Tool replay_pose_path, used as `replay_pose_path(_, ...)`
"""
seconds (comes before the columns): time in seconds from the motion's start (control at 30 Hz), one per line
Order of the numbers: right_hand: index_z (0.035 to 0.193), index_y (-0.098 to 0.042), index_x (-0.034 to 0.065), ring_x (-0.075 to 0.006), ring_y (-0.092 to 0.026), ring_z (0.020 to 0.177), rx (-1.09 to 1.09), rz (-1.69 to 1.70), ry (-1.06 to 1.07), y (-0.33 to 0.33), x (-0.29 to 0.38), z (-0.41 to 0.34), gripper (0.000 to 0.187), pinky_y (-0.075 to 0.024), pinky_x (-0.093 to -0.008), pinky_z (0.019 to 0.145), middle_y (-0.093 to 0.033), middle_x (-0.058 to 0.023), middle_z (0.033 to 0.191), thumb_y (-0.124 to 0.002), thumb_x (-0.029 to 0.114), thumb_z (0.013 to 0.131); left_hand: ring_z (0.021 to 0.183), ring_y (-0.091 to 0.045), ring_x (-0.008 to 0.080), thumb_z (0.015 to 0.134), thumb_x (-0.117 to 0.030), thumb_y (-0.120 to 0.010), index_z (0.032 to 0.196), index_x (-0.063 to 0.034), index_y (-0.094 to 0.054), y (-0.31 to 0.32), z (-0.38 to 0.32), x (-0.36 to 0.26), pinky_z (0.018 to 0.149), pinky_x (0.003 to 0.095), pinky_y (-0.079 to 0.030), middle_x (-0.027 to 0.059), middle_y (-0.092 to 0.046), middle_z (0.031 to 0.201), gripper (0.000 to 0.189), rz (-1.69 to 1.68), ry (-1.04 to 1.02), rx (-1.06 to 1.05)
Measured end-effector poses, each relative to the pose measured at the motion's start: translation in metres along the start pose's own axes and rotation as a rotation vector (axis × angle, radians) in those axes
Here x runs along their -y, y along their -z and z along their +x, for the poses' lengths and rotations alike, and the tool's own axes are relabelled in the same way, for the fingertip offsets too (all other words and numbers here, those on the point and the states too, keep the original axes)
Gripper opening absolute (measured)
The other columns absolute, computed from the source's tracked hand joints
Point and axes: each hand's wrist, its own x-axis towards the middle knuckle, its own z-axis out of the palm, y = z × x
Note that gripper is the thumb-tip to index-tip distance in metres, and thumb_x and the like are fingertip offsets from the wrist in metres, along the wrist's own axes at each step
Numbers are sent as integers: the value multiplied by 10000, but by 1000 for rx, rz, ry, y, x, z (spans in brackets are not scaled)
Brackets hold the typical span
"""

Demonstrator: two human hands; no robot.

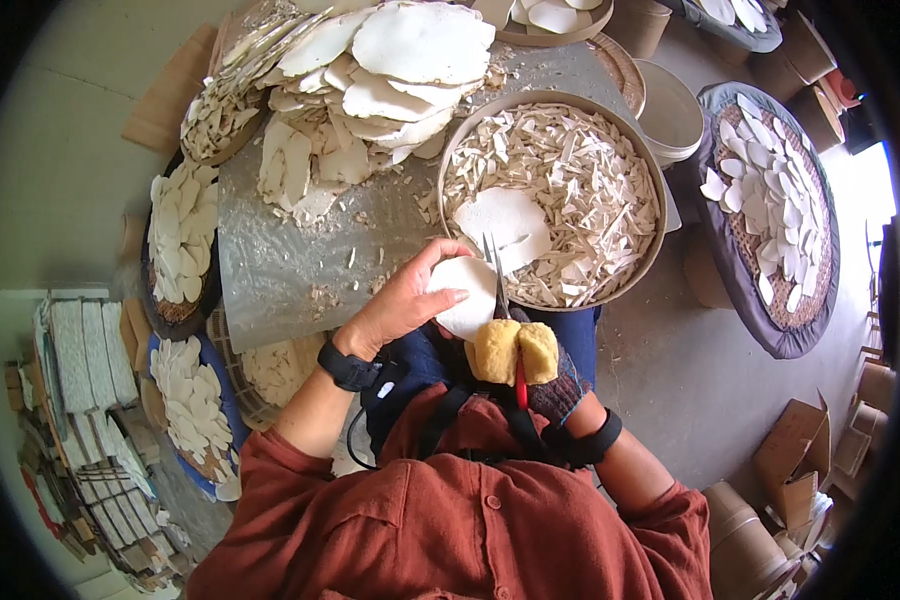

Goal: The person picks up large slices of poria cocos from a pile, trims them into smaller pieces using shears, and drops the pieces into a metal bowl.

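Observation:
My bare left hand [420,300] grips a thin, rounded white piece [466,289], thumb on top. In my right hand [559,386], which wears a dark knit glove, is a pair of scissors [499,281] with thick yellow padding on its handles and a bit of red below. The narrow blades point away from me along the right edge of the piece; I cannot tell whether they touch it. Just beyond the blade tips, a larger irregular white sheet [504,221] rests on white offcuts [592,187] that fill a round shallow tray [658,217].
A pile of white sheets [420,45] with brownish rough edges is heaped on the grey metal-topped table [285,262]. Rounded white pieces cover trays to the left [184,232] and right [772,187]. Beside the tray stands a pale bucket [667,109]. A cardboard box [795,457] sits lower right.

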Motion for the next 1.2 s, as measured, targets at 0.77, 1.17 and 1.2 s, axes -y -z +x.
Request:
replay_pose_path(0.77,1013,-569,77,-261,-587,907,-2,-39,36,-6,-8,-9,285,-476,-316,822,-609,-94,948,-631,185,757,683,-654,221,848,-37,-510,1278,5,-391,-12,-12,4,534,253,-534,146,-620,995,449,-241,62,-248)
replay_pose_path(1.17,1009,-549,72,-219,-607,871,25,128,-83,5,24,-25,211,-483,-311,738,-611,-78,897,-560,130,806,650,-588,97,824,-64,-527,1206,-86,-403,40,7,-64,421,185,-442,74,-592,931,402,439,435,198)
replay_pose_path(1.2,1021,-547,71,-235,-615,872,51,252,-41,3,34,-30,202,-486,-320,736,-618,-86,898,-529,129,828,678,-593,104,828,-63,-529,1239,-89,-386,36,22,-73,455,193,-458,79,-596,935,436,474,363,259)
